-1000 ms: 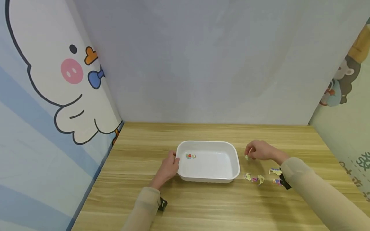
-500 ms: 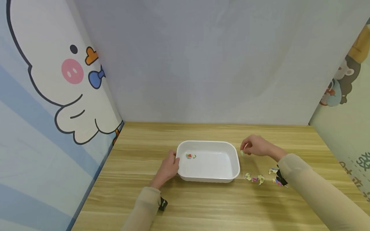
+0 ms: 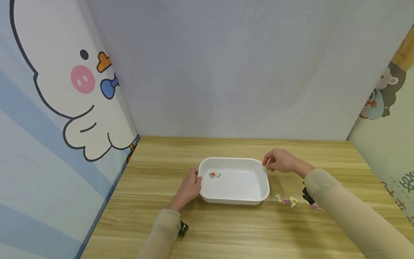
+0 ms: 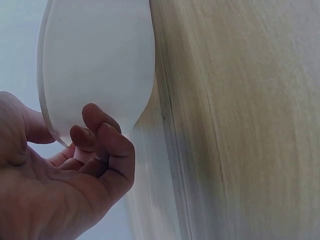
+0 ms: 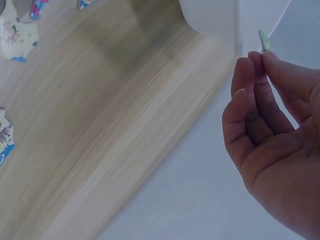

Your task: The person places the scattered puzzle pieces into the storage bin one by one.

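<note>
My left hand [image 3: 188, 186] holds the left end of a white plastic basin [image 3: 233, 201]. In the left wrist view its thumb lies over the basin's rim and curled fingers sit against the outer wall. My right hand [image 3: 280, 160] is at the basin's far right corner, overlapping the rim in the head view. Between thumb and fingertips it pinches a small flat green piece [image 5: 264, 41], seen nearly edge-on. Two small printed pieces [image 3: 214, 175], one with red on it, lie inside the basin toward its left end.
Several cut-out, puzzle-like pieces [image 3: 286, 200] lie on the wood-grain table [image 3: 226, 230] right of the basin, some partly hidden by the right wrist's camera [image 3: 307, 195]. A grey curtain [image 3: 226, 72] stands behind the table, with cartoon-printed panels [image 3: 51, 90] at the sides.
My right hand has moved left and slightly away from me, carrying the green piece from beside the basin to its far right rim. The left hand keeps its hold on the basin.
</note>
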